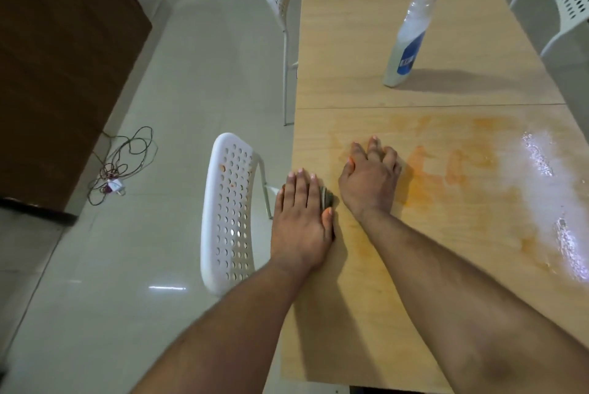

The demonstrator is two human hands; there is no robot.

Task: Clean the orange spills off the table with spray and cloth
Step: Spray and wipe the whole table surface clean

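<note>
The left hand (301,218) lies flat on the cloth (326,197). The right hand (371,178) rests with fingers spread on the surface (366,314). The spray bottle (411,30) stands at one o'clock.

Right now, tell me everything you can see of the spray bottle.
The spray bottle stands upright on the far part of the wooden table, beyond the seam and the orange smears. Its body looks like clear plastic, pale inside, with a blue label low down and a blue spray head that is partly cut off by the top of the picture. Neither hand touches it. It casts a shadow to its right.
</note>
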